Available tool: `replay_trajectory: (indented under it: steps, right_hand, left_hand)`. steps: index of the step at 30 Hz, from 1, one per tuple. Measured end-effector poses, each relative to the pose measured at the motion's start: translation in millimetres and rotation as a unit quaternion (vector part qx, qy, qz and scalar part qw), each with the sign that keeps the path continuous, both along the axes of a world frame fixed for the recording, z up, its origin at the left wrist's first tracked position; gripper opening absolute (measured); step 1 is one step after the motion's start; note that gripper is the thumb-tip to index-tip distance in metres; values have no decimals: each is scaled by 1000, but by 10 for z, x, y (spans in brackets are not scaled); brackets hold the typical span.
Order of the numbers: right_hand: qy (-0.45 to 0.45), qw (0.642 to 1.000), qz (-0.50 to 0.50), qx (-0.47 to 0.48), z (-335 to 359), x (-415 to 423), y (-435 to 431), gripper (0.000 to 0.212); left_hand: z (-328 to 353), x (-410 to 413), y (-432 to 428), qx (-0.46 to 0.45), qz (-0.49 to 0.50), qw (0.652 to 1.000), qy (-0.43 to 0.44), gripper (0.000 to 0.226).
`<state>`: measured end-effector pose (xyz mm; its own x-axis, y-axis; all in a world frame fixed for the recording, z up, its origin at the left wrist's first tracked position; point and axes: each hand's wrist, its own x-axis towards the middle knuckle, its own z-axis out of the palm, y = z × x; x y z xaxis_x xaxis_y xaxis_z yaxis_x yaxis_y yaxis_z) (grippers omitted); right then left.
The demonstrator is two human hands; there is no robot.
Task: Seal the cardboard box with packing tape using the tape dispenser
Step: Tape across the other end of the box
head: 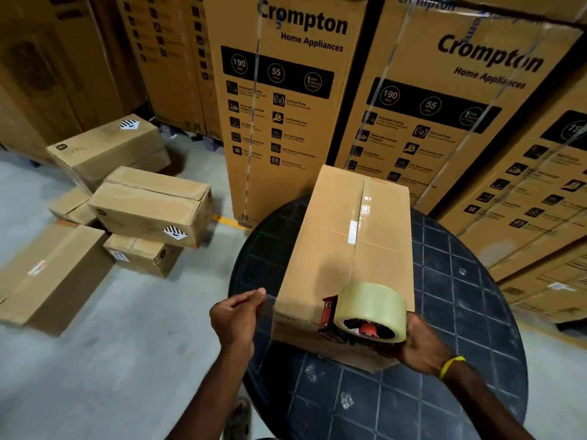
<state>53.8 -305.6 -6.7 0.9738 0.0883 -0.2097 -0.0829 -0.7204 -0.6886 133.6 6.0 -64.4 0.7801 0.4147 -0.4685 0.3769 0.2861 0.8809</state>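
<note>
A long brown cardboard box (pixel 336 249) lies on a round black table (pixel 444 312), its flaps closed and a strip of clear tape running along the far half of the top seam. My right hand (pixel 419 342) grips a red tape dispenser (pixel 365 315) with a big roll of clear tape, held at the box's near right corner. My left hand (pixel 236 315) is to the left of the box's near end, fingers pinched on the free end of clear tape (pixel 270 304) that stretches across to the dispenser.
Tall printed appliance cartons (pixel 286 90) stand right behind the table. Several smaller brown boxes (pixel 149 204) are piled on the concrete floor to the left. A foot (pixel 238 417) shows at the bottom by the table's edge.
</note>
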Motion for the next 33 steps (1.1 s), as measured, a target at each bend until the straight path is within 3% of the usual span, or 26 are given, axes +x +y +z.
replay_trajectory:
  steps: [4,8,13,17,21,24,27,30,32,33]
  right_hand:
    - [20,999,-1,-45,-37,22,-36,28]
    - [34,996,14,-83,-37,24,-39,37]
    - [30,991,20,-132,-55,47,-40,27]
    - [43,986,17,-161,-88,51,-42,23]
    - [48,987,14,-152,-97,36,-49,26]
    - [51,988,13,-143,-100,29,-49,25]
    - [52,990,12,-132,-92,33,-44,22]
    - [57,990,9,-128,-61,23,-49,27]
    - [68,989,13,-131,-51,20,-42,30]
    - [73,989,16,-132,-48,22,-34,31]
  left_hand:
    - [-96,7,-17,9,-3,1000,14,13]
    - [-210,-35,-56,29,-31,999,25,11]
    - [-314,-75,-134,39,-51,998,15,10]
    - [-387,-113,-217,-22,-14,999,46,10]
    - [-439,-94,-258,-194,-11,972,136,33]
    - [-468,-103,-316,-252,-51,949,181,21]
    - [-473,-58,-346,-206,-81,958,184,27]
    - [-375,29,-263,-71,-107,979,159,33]
    - [-333,34,-130,39,-105,992,59,29]
    - [-297,-1,-52,109,-136,984,-36,25]
